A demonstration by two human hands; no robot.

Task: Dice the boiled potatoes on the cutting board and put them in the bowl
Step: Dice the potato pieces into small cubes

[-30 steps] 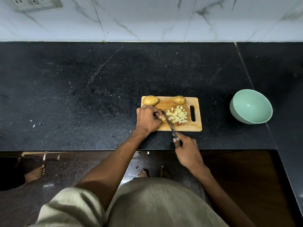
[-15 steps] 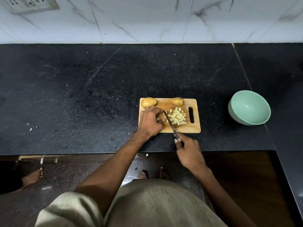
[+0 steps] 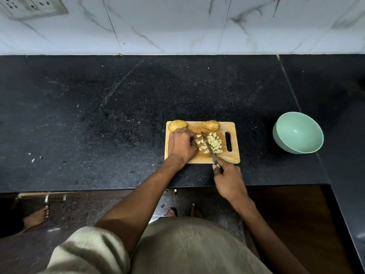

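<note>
Right hand grips the knife, blade pointing away; left hand pinches potato pieces.

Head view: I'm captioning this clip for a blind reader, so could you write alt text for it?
A person's right hand holds a knife over diced potato pieces on a wooden cutting board, while the left hand steadies the pieces beside the blade. Two whole potatoes sit along the board's far edge, and an empty green bowl waits to the right on the black counter.
</note>
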